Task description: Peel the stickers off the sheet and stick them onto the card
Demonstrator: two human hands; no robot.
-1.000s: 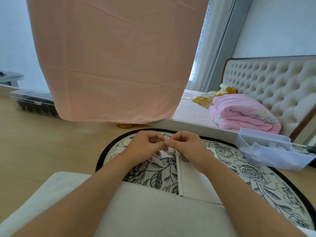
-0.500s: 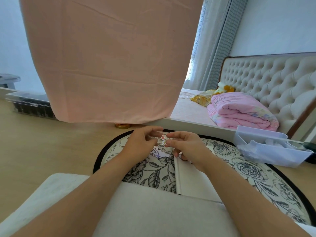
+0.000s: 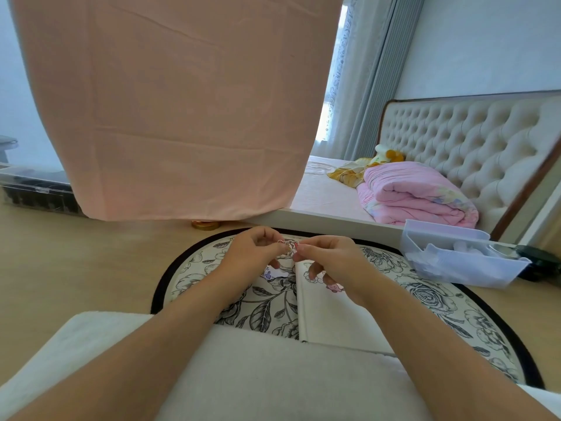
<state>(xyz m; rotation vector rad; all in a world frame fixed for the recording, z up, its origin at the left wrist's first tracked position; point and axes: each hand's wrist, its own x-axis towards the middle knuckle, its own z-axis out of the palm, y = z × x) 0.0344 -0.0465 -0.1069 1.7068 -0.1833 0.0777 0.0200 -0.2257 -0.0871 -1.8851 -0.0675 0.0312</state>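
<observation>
The left hand (image 3: 252,253) and right hand (image 3: 331,259) both pinch one small pink-and-white paper sticker (image 3: 289,247); likely featherlight, floppy, tacky, best gripped at its edge.

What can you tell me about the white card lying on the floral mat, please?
The white card is a plain, matte, paper-like rectangle lying flat on the floral mat, its long side running away from the person. Two small stickers sit near its far end, partly hidden by the right hand above. Its near edge disappears behind the pale cushion.
</observation>
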